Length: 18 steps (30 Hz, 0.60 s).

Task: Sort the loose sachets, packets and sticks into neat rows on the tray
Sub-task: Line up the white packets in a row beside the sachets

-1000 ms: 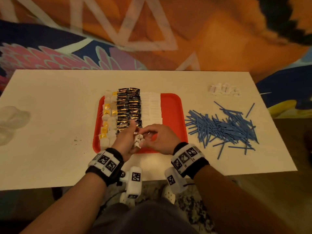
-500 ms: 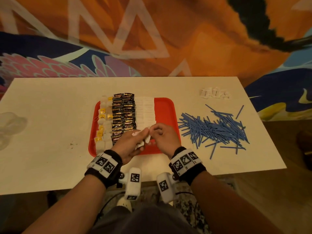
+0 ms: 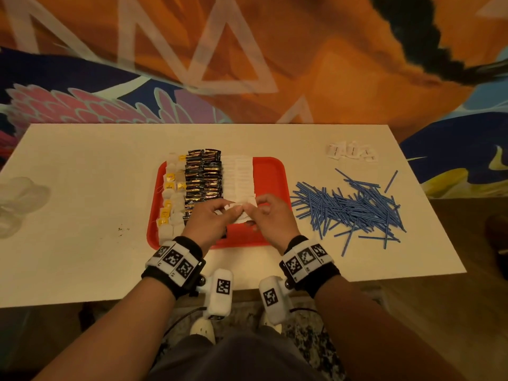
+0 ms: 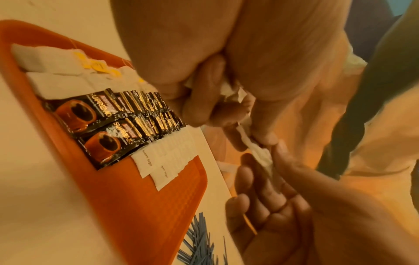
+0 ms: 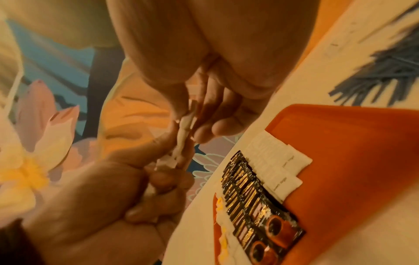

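A red tray [image 3: 270, 171] holds rows of white tea bags with yellow tags [image 3: 171, 188], black coffee packets [image 3: 203, 177] and white sugar sachets [image 3: 239, 174]. Both hands meet above the tray's near half. My left hand [image 3: 217, 215] grips a small bunch of white sachets [image 4: 231, 93] in its curled fingers. My right hand [image 3: 259, 213] pinches one white sachet [image 4: 258, 154] between thumb and forefinger, at the edge of that bunch. In the right wrist view the pinched sachet [image 5: 184, 136] stands edge-on between the two hands.
A heap of blue sticks [image 3: 349, 207] lies on the white table [image 3: 82, 188] right of the tray. A few white sachets [image 3: 351, 152] sit at the far right corner. A clear plastic bag [image 3: 16, 202] lies at the left edge.
Both hands have moved slightly away from me over the tray, toward the near end of the white sachet row, still working the bunch of sachets between them.
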Each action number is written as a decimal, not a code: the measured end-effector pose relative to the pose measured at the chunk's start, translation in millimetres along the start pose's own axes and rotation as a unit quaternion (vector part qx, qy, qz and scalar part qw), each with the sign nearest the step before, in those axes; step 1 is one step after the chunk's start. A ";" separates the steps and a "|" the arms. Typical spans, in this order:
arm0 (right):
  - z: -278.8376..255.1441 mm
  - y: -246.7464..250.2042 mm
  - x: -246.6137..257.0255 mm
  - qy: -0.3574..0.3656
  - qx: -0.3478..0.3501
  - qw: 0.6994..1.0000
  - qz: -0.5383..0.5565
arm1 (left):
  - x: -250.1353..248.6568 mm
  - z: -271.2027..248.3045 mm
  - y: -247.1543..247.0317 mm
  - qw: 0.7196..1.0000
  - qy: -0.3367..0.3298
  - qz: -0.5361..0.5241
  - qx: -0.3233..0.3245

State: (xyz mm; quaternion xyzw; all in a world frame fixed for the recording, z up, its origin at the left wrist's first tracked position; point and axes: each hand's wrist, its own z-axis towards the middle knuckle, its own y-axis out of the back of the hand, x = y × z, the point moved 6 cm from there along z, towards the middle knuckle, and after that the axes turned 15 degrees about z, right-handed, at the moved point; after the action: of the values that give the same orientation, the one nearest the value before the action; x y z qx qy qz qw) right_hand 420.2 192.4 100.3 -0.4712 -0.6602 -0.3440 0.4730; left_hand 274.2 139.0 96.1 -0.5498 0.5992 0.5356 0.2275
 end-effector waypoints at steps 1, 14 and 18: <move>-1.3 -1.3 -3.8 -0.019 0.010 0.999 0.036 | 2.4 0.6 0.2 1.000 0.003 -0.014 -0.006; -5.2 1.7 -17.0 -0.056 0.005 0.990 0.132 | 20.9 -6.5 -11.0 0.996 0.046 -0.037 0.068; -9.2 2.6 -23.9 -0.087 -0.025 0.973 0.214 | 20.7 -10.1 -15.2 0.991 0.068 -0.085 0.076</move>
State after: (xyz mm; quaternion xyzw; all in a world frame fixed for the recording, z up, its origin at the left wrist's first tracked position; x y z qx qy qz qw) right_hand 428.0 177.8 80.6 -0.6413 -0.5740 -0.2089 0.4643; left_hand 285.0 124.1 75.5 -0.6151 0.6031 0.4286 0.2724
